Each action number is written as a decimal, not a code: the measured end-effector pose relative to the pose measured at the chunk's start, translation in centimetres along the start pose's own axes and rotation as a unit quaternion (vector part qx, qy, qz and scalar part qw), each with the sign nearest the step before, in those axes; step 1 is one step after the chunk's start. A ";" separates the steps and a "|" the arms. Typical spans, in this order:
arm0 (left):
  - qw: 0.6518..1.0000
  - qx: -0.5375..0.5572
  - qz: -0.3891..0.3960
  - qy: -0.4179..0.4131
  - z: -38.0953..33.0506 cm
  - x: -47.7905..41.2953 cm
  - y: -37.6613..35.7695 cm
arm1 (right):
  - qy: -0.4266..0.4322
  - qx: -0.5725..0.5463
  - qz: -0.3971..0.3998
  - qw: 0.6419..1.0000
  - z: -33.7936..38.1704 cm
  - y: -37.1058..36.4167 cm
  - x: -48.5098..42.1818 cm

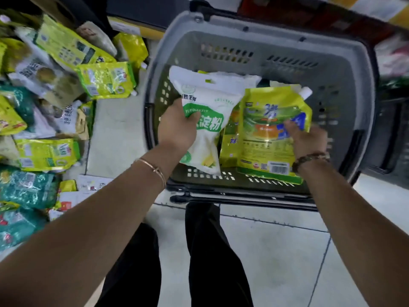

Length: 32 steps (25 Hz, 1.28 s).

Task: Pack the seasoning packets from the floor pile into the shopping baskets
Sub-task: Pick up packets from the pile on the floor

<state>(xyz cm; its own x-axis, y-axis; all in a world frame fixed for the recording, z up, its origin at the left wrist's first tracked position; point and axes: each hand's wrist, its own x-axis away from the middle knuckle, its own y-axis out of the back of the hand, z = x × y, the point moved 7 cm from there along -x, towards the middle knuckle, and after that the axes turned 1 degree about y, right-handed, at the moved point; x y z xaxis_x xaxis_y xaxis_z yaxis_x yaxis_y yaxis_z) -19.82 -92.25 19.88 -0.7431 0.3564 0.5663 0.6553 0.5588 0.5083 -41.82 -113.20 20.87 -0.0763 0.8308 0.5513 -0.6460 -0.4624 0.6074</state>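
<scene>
White packet: soft white bag with a green label reading "淀粉", over the basket's left part.
Left hand: fingers and thumb curl around its left edge.
Yellow pouch: shiny, with a white spout and a barcode, inside the basket.
Right hand: grips its right edge; blurred.
Basket: grey, with slotted walls.
Pile: yellow, green and white packets on the floor at left.
</scene>
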 end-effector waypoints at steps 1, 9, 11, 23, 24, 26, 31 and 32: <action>1.000 -0.015 0.008 0.021 1.1 -1.0 -1.4 | -0.004 -0.004 0.009 1.000 -0.6 -1.4 -0.6; 0.973 -0.115 0.044 0.194 9.0 -4.4 -5.7 | -0.086 0.116 -0.022 0.989 -5.8 -7.5 -2.2; 0.978 -0.095 0.017 0.186 8.7 -3.5 -5.0 | -0.036 0.148 -0.052 0.987 -5.2 -6.9 -2.5; 0.835 -0.518 0.164 -0.089 6.1 -1.6 -10.2 | 0.195 0.498 0.203 0.820 -5.5 -14.5 -0.4; 0.829 -0.526 0.169 -0.085 6.2 -1.8 -10.4 | 0.190 0.502 0.196 0.820 -5.5 -14.8 -0.4; 0.818 -0.546 0.165 -0.081 6.6 -2.1 -10.7 | 0.183 0.500 0.191 0.825 -5.7 -15.5 -0.3; 0.820 -0.547 0.142 -0.095 7.1 -2.4 -11.0 | 0.163 0.486 0.195 0.836 -6.0 -16.2 -0.3; 0.822 -0.543 0.141 -0.095 7.1 -2.4 -11.1 | 0.164 0.483 0.197 0.837 -6.1 -16.2 -0.4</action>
<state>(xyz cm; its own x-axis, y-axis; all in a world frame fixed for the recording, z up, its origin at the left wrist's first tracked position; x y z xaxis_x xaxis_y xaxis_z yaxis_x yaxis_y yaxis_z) -26.26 -93.96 8.25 -0.4808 0.5256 0.7019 0.4628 -0.5278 0.7122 -35.93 -104.14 7.37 -0.4465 0.5212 0.7274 0.3829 -0.6234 0.6817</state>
